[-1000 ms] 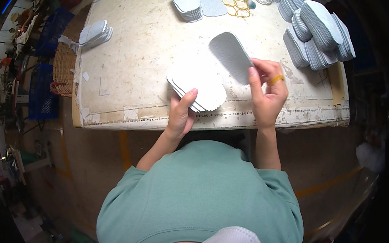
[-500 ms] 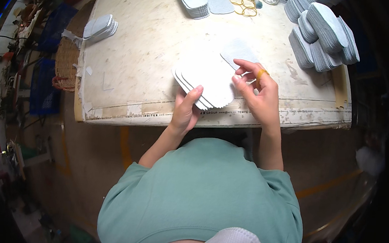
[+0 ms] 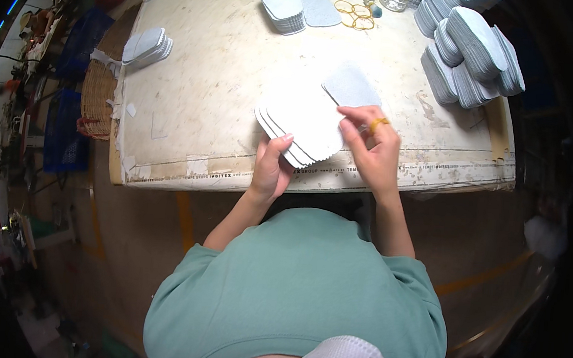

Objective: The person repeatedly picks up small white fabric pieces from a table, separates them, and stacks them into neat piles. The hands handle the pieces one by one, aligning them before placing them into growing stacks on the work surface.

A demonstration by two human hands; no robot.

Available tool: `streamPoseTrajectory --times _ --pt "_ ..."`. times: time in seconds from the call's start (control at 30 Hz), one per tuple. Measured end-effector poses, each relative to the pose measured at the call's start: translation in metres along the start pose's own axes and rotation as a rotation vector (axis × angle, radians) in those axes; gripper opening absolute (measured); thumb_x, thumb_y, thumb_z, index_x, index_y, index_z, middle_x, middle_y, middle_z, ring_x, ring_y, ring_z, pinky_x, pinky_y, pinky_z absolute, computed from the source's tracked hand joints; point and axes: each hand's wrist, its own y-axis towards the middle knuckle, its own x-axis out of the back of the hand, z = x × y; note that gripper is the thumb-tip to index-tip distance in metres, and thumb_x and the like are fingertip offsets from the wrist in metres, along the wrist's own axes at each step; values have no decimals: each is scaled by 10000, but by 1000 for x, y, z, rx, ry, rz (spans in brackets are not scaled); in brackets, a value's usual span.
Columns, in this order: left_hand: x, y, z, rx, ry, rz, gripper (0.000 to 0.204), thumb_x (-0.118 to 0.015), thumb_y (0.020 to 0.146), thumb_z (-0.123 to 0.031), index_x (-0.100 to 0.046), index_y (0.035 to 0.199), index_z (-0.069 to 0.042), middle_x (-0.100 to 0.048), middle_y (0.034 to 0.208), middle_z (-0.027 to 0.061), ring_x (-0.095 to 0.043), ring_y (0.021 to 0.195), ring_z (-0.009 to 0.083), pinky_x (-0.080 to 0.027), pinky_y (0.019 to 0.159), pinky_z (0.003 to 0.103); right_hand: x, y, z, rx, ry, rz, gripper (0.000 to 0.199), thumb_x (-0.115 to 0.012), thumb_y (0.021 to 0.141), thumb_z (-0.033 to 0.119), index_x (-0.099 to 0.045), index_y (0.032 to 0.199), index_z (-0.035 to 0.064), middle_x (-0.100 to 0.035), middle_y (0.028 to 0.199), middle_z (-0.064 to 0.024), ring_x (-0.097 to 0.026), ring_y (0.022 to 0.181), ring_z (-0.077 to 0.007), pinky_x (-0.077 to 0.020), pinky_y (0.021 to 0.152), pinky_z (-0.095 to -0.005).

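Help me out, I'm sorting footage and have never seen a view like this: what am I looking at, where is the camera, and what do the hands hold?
There is no machine here, only a person at a worktable. The one picture comes from a wide fisheye camera worn on the person's head and looking down, so straight edges bend. The green shirt at the bottom is their own. The left hand holds a fanned stack of white cut pieces at its near end. The right hand, wearing a yellow ring, pinches a single grey piece at the stack's far side. Elsewhere on the table lie tall grey stacks, a smaller pale stack and yellow rubber bands. A wicker basket sits to the left.
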Motion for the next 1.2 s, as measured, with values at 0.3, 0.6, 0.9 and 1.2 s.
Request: streamPoseTrajectory --times 0.3,0.6,0.9,1.2 --pt "4 5 -2 60 -319 167 591 -506 907 -226 -331 1408 34 -522 1322 177 -522 1243 258 -417 1073 417 10 11 2 312 -339 -464 208 -704 808 -2 -723 1007 56 -630 878 -76 -590 723 -148 -476 605 -272" --pt "-5 0 -3 20 207 -5 643 -408 874 -242 -296 1423 73 -429 1420 263 -488 1269 417 -385 1104 462 -11 -12 -3 -79 223 47 181 -663 878 43 -674 1052 -7 -624 943 -53 -547 749 -71 -433 610 -203" --pt "-1 0 -4 61 -67 47 601 -428 912 -234 -311 1422 63 -485 1374 223 -507 1263 334 -387 1100 444 3 10 4 297 -426 -274 292 -735 802 78 -699 1091 59 -625 935 -82 -612 804 -189 -493 631 -296" --pt "1 2 -3 61 -219 159 624 -445 901 -202 -277 1443 57 -457 1406 227 -489 1286 348 -377 1107 443 2 2 8 101 -10 -229 209 -650 864 -4 -679 1070 6 -619 909 -32 -551 748 -70 -432 643 -211"
